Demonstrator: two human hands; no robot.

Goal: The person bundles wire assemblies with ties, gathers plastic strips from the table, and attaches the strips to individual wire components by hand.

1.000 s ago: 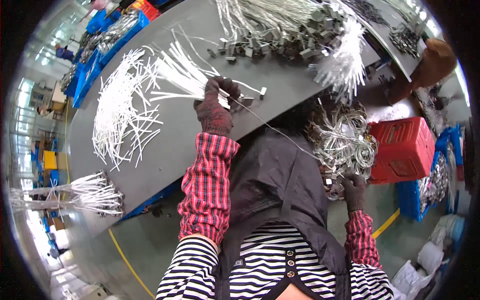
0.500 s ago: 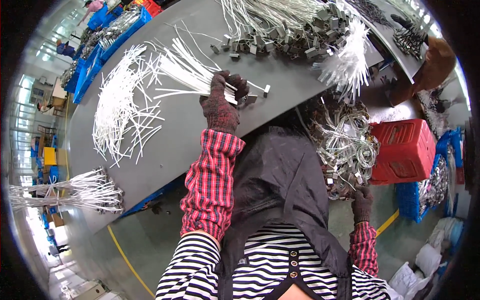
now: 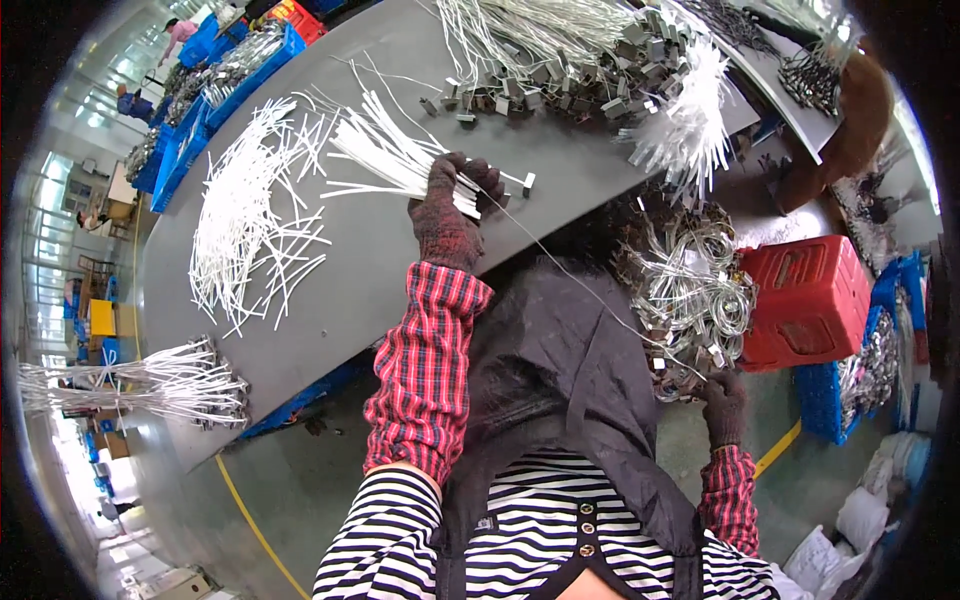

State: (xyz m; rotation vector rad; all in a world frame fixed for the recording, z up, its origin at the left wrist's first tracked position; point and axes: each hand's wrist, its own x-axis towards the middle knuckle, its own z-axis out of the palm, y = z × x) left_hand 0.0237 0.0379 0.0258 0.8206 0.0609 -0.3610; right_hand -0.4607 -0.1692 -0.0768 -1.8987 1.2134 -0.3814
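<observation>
Over the grey desk (image 3: pixel 365 265), the left grip (image 3: pixel 447 222) is curled tight around a bundle of white tubes (image 3: pixel 385 160), their ends fanning across the surface. A thin wire (image 3: pixel 545 249) runs from there toward the right grip (image 3: pixel 725 408), beside a heap of coiled wires (image 3: pixel 695 285); whether that one pinches anything, I cannot tell. A red bin (image 3: pixel 805 305) adjoins the heap, above a green floor (image 3: pixel 310 480).

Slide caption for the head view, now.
Gloved left hand grips white strands at a gray table; right hand beside tangled wires.

smooth strands (image 3: pixel 385 155), knit glove (image 3: pixel 445 232), matt table (image 3: pixel 365 265)
</observation>
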